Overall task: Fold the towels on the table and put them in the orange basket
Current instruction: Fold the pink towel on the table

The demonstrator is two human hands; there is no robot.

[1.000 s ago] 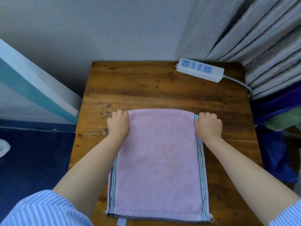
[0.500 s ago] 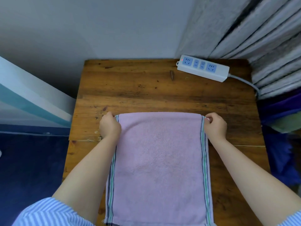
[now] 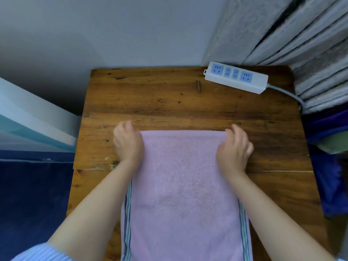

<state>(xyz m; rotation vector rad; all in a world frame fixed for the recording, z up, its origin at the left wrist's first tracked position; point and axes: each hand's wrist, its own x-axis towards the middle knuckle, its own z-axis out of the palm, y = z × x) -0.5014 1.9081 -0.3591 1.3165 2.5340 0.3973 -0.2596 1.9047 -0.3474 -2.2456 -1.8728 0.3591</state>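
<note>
A pale pink towel (image 3: 185,194) lies flat on a worn wooden table (image 3: 169,102), stretching from the two hands toward the viewer and running out of view at the bottom. Its terry pile looks soft and slightly matted in the middle. Thin dark blue and green stripes run along both long edges. The far edge is straight, without a wrinkle.

The left hand (image 3: 128,142) sits on the towel's far left corner, fingers (image 3: 124,127) curled together over the corner; whether they pinch the cloth cannot be seen. The right hand (image 3: 234,147) is at the far right corner, its fingers (image 3: 230,131) bent and gathered on the towel's edge, appearing to grip it. Both bare forearms lie along the towel's sides.

Beyond the right fingers, well apart, a white power strip (image 3: 236,77) with blue sockets rests at the table's far right corner.
</note>
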